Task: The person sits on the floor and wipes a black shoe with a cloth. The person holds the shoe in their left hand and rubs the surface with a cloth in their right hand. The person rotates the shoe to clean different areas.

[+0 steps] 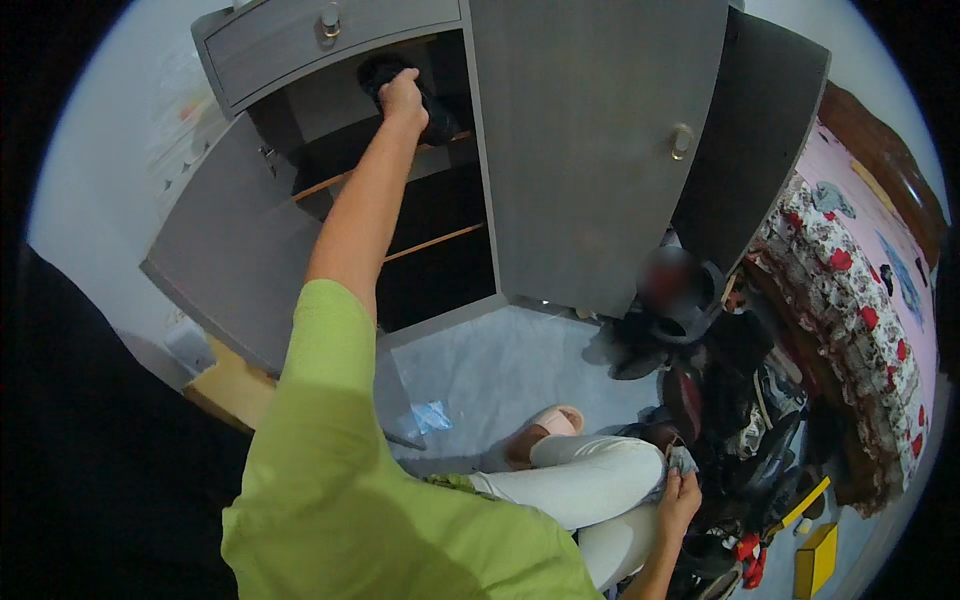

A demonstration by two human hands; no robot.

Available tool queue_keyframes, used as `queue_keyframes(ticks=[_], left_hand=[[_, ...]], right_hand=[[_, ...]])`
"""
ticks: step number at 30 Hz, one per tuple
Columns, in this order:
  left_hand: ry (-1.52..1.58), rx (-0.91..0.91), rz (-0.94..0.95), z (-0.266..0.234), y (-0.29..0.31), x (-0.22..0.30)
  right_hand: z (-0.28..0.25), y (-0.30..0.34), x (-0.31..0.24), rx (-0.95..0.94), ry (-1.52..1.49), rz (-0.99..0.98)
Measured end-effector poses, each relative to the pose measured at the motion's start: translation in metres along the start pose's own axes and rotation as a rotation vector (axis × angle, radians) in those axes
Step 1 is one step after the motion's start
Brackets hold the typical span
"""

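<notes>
Your left hand (403, 98) is closed around a black item, apparently a shoe (438, 118), inside the upper compartment of a grey cabinet (600, 150), just above a dark shelf (340, 150); whether the shoe touches the shelf, you cannot tell from here. Your right hand (680, 500) is low beside your knee, fingers pinched narrow on a small grey cloth (682, 460). Near it, a heap of shoes (765, 470) spreads over the floor (480, 375).

The shoe looks light enough for one hand, with probably a soft, yielding upper and a firmer sole. It seems unlikely to break, though a smooth surface could slip. A grip across its middle or heel should steady it best. The cloth looks limp and nearly weightless; a fingertip pinch suits it.
</notes>
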State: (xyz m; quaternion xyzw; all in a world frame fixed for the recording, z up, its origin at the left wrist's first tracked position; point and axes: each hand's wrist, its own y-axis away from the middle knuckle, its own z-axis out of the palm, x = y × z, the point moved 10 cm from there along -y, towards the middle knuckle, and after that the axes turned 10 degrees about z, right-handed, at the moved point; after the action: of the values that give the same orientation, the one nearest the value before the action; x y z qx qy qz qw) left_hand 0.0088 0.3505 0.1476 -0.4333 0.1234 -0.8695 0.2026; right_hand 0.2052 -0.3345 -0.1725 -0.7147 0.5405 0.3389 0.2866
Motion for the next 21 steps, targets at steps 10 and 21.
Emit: queue_keyframes(ticks=[10,21], left_hand=[[-0.129,-0.042,-0.151,-0.001,-0.058,-0.061],[-1.358,-0.435,0.455,0.059,-0.083,-0.051]], right_hand=[[0.010,-0.005,0.008,-0.027,0.252,0.013],[0.014,-0.007,-0.007,-0.021,0.177,-0.006]])
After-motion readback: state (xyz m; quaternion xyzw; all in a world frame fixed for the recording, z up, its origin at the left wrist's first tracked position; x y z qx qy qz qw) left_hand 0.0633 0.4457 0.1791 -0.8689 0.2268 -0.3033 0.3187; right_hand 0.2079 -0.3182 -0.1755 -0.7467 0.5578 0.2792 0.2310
